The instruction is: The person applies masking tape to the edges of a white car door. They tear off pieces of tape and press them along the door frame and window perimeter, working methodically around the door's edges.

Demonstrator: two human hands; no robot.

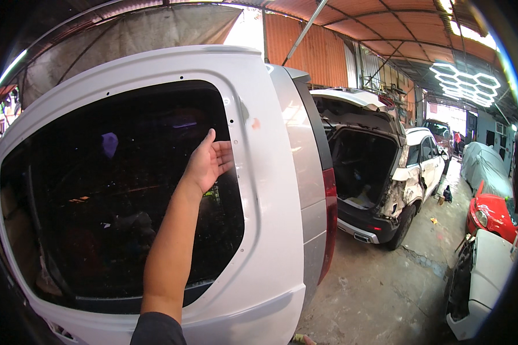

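My left hand (pixel 210 160) reaches up in front of the dark rear window area (pixel 115 190) of a white vehicle tailgate (pixel 270 190). Its thumb points upward and the fingers stretch to the right, slightly bent and apart. The fingertips meet the inner right edge of the white window frame; whether they go behind it cannot be made out. Small holes dot the frame, and a pinkish patch (pixel 255 123) marks its paint near the upper right corner. My right hand is out of view.
Right of the tailgate runs a red tail light (pixel 329 221). Beyond stands a white car (pixel 423 155) with its rear hatch raised and its side damaged. A covered car (pixel 486 167), a red car part (pixel 492 215) and a white panel (pixel 492 270) line the right side.
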